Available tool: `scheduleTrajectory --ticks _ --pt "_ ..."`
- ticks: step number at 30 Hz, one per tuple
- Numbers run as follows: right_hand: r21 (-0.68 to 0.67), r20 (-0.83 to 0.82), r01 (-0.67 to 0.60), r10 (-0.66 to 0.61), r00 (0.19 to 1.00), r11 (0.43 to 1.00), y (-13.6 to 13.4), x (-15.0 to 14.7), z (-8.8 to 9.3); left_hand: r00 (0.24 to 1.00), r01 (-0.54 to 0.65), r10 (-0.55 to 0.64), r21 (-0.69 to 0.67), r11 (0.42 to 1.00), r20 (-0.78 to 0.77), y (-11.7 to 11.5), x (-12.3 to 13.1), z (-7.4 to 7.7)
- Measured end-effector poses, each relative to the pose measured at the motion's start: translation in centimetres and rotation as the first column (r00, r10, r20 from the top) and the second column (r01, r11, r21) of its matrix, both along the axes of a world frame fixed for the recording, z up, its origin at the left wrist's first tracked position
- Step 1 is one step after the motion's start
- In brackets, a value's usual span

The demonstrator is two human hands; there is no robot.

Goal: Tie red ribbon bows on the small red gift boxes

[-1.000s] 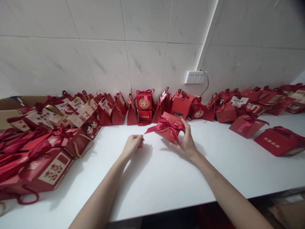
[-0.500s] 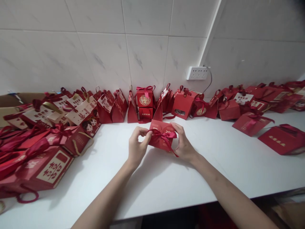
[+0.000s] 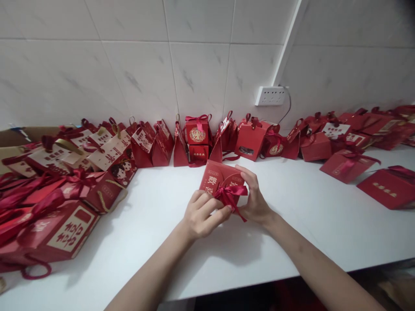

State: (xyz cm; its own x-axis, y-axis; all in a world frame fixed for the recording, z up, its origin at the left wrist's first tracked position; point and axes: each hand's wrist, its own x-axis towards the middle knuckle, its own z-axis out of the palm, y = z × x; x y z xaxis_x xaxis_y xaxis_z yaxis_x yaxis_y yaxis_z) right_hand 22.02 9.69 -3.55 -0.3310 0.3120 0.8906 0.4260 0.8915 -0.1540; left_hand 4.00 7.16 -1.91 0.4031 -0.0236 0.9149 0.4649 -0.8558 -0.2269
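Observation:
A small red gift box (image 3: 214, 172) with gold lettering and a round flap is held tilted over the white table, in front of me. A dark pink ribbon (image 3: 234, 192), tied in a bow, lies across its top, with one tail hanging down. My right hand (image 3: 256, 201) grips the box along its right side, fingers at the far corner and thumb low. My left hand (image 3: 204, 211) is closed at the near left of the box, its fingers pinching at the ribbon beside the knot. The exact grip of its fingertips is partly hidden.
Red gift boxes (image 3: 249, 140) with ribbon handles line the tiled wall (image 3: 201, 77). A heap of larger red boxes (image 3: 58, 231) covers the left of the white table (image 3: 155, 259). More boxes (image 3: 387, 188) stand at the right. A white socket strip (image 3: 271, 96) with a cable is on the wall.
My left hand has moved right and nearer to me, from the box's left edge to the bow. The box has tilted, showing more of its lettered top. My right hand keeps its hold.

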Motion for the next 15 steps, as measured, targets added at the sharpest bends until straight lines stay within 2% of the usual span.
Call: scheduleTrajectory --ticks 15 --pt "0.000 0.001 0.019 -0.019 1.000 1.000 -0.17 -0.01 -0.02 1.000 0.007 -0.007 0.006 1.000 -0.013 -0.12 -0.07 0.03"
